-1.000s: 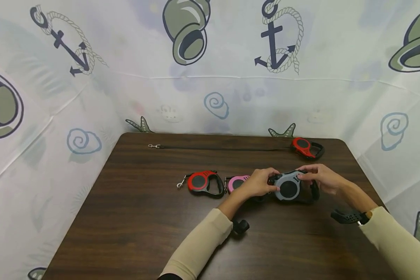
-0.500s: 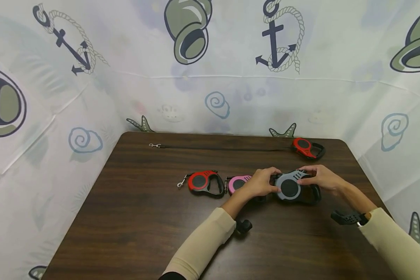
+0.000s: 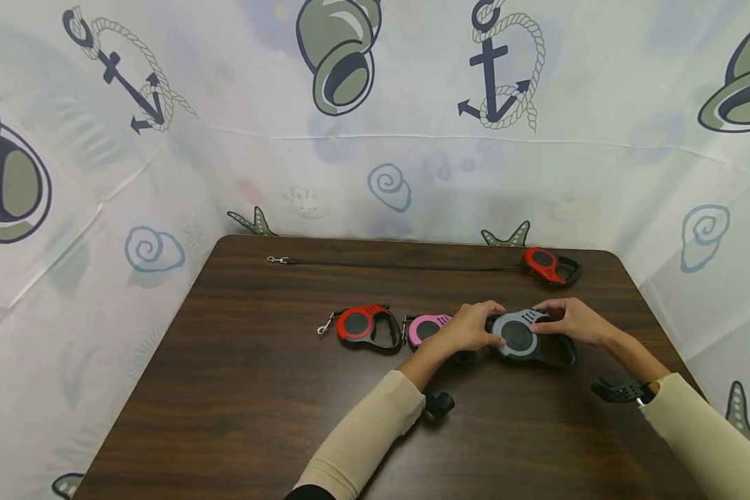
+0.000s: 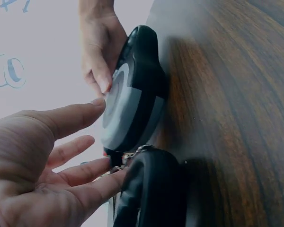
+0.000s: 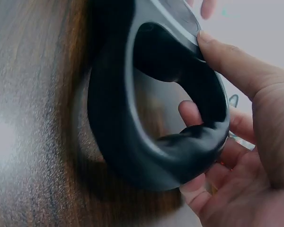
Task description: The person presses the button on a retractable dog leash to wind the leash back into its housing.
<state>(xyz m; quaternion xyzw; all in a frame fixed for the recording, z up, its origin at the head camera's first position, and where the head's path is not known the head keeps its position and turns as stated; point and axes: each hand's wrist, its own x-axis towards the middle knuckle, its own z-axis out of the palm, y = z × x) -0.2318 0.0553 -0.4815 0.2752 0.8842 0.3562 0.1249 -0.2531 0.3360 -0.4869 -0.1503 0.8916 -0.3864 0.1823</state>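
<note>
A grey and black retractable dog leash [image 3: 517,337] lies flat on the table between my two hands. My right hand [image 3: 571,321] holds it at its handle end; in the right wrist view the thumb presses the grey casing while fingers curl at the black handle loop [image 5: 208,142]. At the casing's left end, my left hand [image 3: 471,326] has its thumb tip right at the edge. Its other fingers reach loosely toward a metal clip [image 4: 128,158], close by the neighbouring black handle [image 4: 163,189]. A pink retractable leash [image 3: 423,326] is partly hidden behind my left hand.
A red and black retractable leash [image 3: 356,323] lies left of the pink one, its clip [image 3: 323,328] pointing left. Near the table's back edge, another red leash [image 3: 540,258] has its black strap [image 3: 400,267] pulled out leftward. Patterned white cloth [image 3: 350,153] stands behind the table [image 3: 237,389].
The grey leash has shifted slightly right and settled flatter, its handle end lower in view. Both hands have stayed at its two ends, and the other leashes lie where they were.
</note>
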